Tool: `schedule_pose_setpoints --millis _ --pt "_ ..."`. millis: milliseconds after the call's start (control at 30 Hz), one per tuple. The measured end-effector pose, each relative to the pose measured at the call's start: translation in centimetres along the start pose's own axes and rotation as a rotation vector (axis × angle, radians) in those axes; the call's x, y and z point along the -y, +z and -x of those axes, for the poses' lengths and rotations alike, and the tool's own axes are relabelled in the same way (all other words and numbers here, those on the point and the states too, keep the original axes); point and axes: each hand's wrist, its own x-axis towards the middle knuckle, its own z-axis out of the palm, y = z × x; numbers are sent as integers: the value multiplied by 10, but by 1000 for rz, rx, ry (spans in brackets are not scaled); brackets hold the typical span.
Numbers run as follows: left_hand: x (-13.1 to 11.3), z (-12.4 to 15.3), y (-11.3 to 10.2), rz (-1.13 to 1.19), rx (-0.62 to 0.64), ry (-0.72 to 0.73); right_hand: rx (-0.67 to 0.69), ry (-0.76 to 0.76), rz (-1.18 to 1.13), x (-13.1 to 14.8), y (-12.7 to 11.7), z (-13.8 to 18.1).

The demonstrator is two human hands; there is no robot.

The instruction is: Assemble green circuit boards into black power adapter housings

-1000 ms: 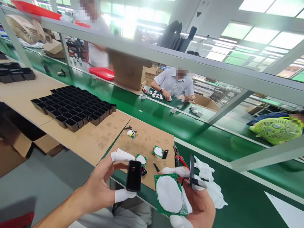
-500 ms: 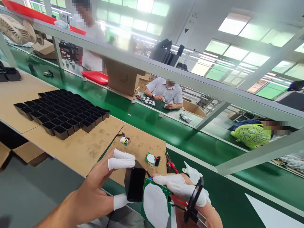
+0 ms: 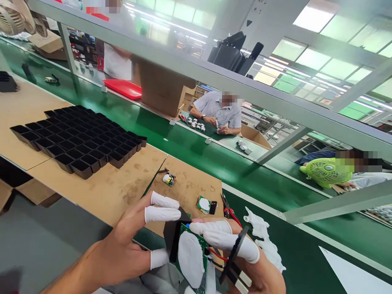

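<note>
My left hand (image 3: pixel 131 245), with white finger cots, grips a small black plastic housing (image 3: pixel 172 237) between thumb and fingers. My right hand (image 3: pixel 241 257), also in finger cots, holds a green circuit board (image 3: pixel 191 257) with a white pad on it, pressed against the housing's open side. A black ring-shaped part (image 3: pixel 234 255) on red wires hangs from the board over my right fingers. Both hands are low in the view, above the near table edge.
A block of black housings (image 3: pixel 79 143) stands on the cardboard sheet (image 3: pixel 122 188) at left. Spare boards (image 3: pixel 204 204) and red-handled pliers (image 3: pixel 228 208) lie on the cardboard. A green conveyor belt (image 3: pixel 196 147) runs behind; other people work across it. A green fan (image 3: pixel 326 171) stands at right.
My hands have come together: the circuit board moved left and now meets the black housing, which tilted toward it. The ring part swung down over my right fingers.
</note>
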Motion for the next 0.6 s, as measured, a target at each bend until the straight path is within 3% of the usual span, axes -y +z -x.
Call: schedule_pose_setpoints --millis 133,300,400,600 --pt "0 6 -9 23 -11 -10 -53 135 69 7 9 5" --pt "0 13 -14 37 -24 -5 53 -3 68 8 16 -4" --pt "1 18 -15 21 -41 -34 27 -21 80 4 19 -4" --pt "3 23 -19 9 -34 -78 101 -61 128 10 27 -10"
